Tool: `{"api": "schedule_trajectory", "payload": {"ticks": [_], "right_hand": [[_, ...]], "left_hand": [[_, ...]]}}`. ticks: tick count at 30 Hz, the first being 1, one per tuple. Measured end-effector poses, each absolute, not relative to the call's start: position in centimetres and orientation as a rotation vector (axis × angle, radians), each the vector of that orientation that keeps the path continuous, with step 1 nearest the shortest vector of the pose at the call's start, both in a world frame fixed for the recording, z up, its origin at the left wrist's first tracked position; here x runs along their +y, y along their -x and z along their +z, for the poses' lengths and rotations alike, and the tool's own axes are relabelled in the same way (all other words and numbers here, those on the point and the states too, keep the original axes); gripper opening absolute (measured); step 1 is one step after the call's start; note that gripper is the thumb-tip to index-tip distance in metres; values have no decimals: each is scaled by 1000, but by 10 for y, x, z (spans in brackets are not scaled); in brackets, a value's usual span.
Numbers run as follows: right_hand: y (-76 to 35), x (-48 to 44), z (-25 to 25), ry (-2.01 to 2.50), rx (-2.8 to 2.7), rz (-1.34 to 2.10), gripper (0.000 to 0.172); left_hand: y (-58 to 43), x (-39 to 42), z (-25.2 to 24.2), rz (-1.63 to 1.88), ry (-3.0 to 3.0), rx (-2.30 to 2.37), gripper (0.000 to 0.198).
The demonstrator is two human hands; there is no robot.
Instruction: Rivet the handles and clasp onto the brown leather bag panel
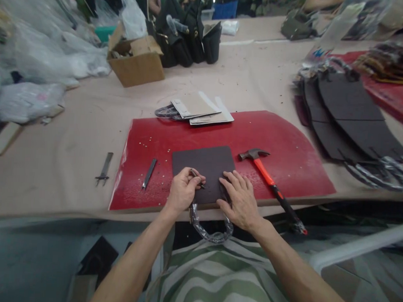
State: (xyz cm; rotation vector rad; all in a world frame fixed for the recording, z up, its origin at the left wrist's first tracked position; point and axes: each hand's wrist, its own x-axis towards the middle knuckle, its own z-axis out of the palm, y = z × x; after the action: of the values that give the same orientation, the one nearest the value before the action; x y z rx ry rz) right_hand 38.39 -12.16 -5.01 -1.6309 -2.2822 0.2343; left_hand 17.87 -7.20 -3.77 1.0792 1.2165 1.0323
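Observation:
A dark brown leather panel [205, 166] lies on a red mat [281, 150] at the table's near edge. A plastic-wrapped handle [208, 231] hangs from the panel over the edge. My left hand [183, 190] is closed in a pinch on a small dark tool [196, 175] whose tip rests on the panel. My right hand [240, 199] lies flat with its fingers spread on the panel's near right part, pressing it down.
A hammer with an orange handle [270, 180] lies right of the panel. A metal punch [149, 173] and small rivets lie on the mat; a divider tool [103, 169] lies left. Card patterns [200, 108], a cardboard box [137, 61], black bags [189, 34] and stacked dark panels [350, 117] surround.

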Motion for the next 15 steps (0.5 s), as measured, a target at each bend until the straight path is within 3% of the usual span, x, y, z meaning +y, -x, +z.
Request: {"api": "schedule_trajectory", "payload": {"ticks": [15], "right_hand": [[-386, -122, -53, 1619, -2254, 282, 58]], "left_hand": [[-181, -77, -41, 995, -1350, 1286, 8]]}}
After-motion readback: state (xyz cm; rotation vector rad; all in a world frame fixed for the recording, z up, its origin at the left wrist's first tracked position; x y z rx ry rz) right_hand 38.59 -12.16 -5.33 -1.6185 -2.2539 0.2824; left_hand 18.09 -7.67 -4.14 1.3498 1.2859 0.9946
